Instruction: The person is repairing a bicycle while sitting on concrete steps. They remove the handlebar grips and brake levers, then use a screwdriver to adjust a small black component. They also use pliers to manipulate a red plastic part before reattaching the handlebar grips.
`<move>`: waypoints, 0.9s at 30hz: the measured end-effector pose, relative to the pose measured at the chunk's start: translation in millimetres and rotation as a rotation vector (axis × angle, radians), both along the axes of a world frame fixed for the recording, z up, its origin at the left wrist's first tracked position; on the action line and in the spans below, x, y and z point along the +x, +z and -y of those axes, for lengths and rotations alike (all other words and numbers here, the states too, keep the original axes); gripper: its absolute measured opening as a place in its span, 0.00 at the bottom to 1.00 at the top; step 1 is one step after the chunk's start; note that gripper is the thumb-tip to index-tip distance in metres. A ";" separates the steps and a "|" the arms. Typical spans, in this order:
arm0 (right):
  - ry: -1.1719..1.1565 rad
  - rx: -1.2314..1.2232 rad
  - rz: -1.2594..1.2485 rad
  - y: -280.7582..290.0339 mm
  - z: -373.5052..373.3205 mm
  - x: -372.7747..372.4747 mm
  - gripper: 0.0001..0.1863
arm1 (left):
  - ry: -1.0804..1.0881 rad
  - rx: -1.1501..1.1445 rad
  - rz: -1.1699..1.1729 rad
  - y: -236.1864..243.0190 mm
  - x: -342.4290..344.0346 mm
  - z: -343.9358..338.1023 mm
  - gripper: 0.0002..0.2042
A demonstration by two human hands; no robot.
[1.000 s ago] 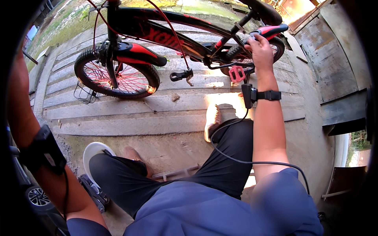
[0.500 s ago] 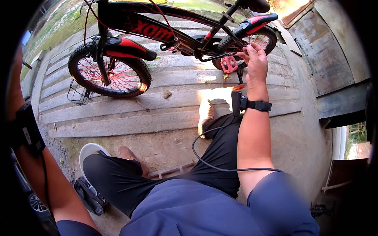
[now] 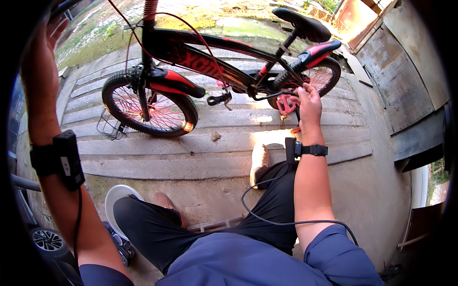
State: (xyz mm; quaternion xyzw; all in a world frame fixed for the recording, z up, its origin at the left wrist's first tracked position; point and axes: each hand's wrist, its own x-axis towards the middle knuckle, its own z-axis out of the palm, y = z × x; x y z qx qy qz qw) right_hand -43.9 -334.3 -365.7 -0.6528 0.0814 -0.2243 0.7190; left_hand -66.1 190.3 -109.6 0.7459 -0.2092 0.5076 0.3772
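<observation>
A black and red bicycle (image 3: 210, 59) stands in front of me, its front wheel (image 3: 150, 107) to the left and its saddle (image 3: 305, 26) at the far right. My right hand (image 3: 307, 107) is held before the rear wheel, just above the red pedal (image 3: 286, 104). Its thumb and fingertips are pinched together; anything between them is too small to make out. At the far left my left hand (image 3: 43, 62) is raised with its fingers stretched apart, beside a dark bar (image 3: 67, 5) at the picture's edge. A black and silver lever-like part (image 3: 220, 99) hangs below the frame near a red cable.
Concrete slabs (image 3: 143, 164) lie under the bicycle. A wire basket (image 3: 112, 126) is by the front wheel. Beside my left knee are a white round rim (image 3: 114, 198) and a dark object (image 3: 125, 250). Metal panels (image 3: 405, 71) line the right; a car wheel (image 3: 47, 239) shows at left.
The view has shifted up, so the bicycle sits lower and its saddle shows more fully. My left hand has come into view at the upper left. My right hand stays pinched near the pedal.
</observation>
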 end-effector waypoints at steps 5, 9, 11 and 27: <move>-0.004 -0.101 0.001 -6.5 -0.3 1.5 0.20 | -0.049 -0.024 -0.072 2.7 -7.3 23.4 0.19; -0.001 -0.140 -0.028 -8.8 -8.1 2.3 0.18 | -0.091 -0.003 -0.060 2.5 -3.2 20.8 0.18; 0.005 -0.107 -0.022 -11.1 -14.3 4.4 0.16 | -0.083 -0.041 -0.021 2.4 -5.2 25.4 0.18; 0.027 -0.301 -0.101 -11.4 -17.7 5.1 0.20 | -0.040 -0.157 -0.062 1.8 -16.6 46.3 0.17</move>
